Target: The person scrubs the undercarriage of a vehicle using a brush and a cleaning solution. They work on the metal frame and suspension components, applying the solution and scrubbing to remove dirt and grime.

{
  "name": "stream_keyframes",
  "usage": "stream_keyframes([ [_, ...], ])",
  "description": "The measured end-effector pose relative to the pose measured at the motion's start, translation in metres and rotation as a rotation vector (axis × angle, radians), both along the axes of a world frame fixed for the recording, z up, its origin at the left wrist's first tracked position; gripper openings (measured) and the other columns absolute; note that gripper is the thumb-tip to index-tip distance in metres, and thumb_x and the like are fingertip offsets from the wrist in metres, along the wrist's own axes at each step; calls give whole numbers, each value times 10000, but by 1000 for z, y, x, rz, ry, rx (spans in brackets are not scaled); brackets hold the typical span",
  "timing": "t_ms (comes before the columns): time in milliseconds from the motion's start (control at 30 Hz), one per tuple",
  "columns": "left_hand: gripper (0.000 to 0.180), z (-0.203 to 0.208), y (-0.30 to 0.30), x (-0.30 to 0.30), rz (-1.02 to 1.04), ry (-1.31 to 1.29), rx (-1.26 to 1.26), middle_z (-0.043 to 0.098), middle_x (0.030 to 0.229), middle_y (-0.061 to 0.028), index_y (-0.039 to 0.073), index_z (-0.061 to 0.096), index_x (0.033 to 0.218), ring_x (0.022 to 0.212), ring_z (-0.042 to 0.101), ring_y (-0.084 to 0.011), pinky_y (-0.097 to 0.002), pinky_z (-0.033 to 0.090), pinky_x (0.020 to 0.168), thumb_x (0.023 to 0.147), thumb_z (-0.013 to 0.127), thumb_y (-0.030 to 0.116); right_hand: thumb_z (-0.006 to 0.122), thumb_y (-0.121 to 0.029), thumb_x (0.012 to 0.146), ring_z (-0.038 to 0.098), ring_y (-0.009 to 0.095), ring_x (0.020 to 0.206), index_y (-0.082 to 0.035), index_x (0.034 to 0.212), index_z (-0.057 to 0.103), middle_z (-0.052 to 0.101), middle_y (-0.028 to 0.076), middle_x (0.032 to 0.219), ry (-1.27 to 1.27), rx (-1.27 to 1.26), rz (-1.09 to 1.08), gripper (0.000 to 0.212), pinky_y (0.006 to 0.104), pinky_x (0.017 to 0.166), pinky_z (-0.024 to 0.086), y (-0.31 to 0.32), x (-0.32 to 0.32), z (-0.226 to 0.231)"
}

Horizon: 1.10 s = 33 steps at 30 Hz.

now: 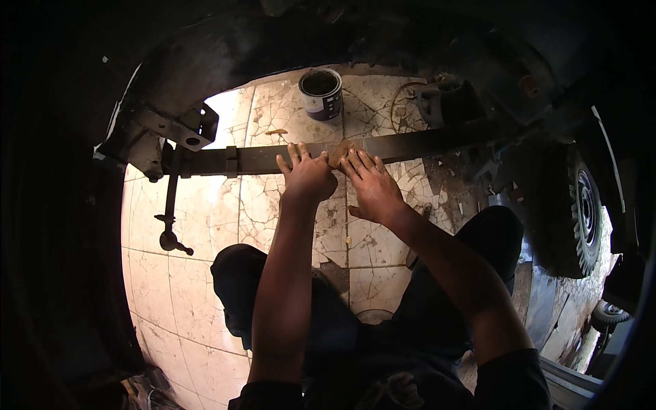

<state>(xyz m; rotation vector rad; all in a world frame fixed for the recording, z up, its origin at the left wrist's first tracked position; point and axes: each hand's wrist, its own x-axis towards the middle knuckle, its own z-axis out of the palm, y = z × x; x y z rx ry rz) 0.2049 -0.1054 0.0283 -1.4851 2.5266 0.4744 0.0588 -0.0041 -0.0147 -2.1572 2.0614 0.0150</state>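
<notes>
A long, flat, dark metal bar [263,160], looking like a vehicle's leaf spring, runs across in front of me, with a metal band [232,162] around it at the left. On the bar's middle lies a small brown piece of sandpaper [339,153]. My right hand [372,188] presses its outstretched fingers over the sandpaper's right side. Just left of it, my left hand [307,179] rests with fingers apart on the bar, its thumb side near the sandpaper. Whether the left hand touches the sandpaper, I cannot tell.
Beyond the bar, an opened paint can [321,96] stands on cracked floor tiles [198,287]. A metal bracket [195,133] and a hanging rod with a ball joint [169,239] are at the left. At the right stands a tyred wheel [585,212]. Dark bodywork [273,51] arches over the far side.
</notes>
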Motion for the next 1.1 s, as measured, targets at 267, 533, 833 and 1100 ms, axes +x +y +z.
stream_keyframes([
  [267,693,10,-2,18,-1,-74,180,207,1672,-282,221,468,1553,1578,71,-457,-651,40,1239,932,657,465,855,-421,749,196,297,1572,-88,1637,219,208,151,1700,-14,-27,-55,1142,459,1287,168,-16,2,0],
  [533,736,-12,-5,38,24,-165,30,223,1671,-262,290,464,1552,1568,130,-457,-651,133,1235,912,675,587,827,-407,768,224,280,1565,-119,1638,235,241,109,1696,-37,-46,-101,1091,444,1291,155,-56,-4,-9],
  [833,802,1,-14,5,25,-12,46,187,1669,-300,176,434,1568,1569,105,-470,-676,56,1223,906,698,546,643,-245,906,214,263,1567,-106,1634,242,230,107,1699,38,-49,-43,843,463,1287,140,12,-24,-6],
  [1100,753,-25,-14,-5,-14,112,-92,215,1655,-312,172,299,1622,1562,134,-477,-699,50,1212,957,607,345,820,-450,782,166,274,1584,-102,1651,164,175,120,1717,-19,25,-116,1143,450,1298,112,-20,-15,3],
])
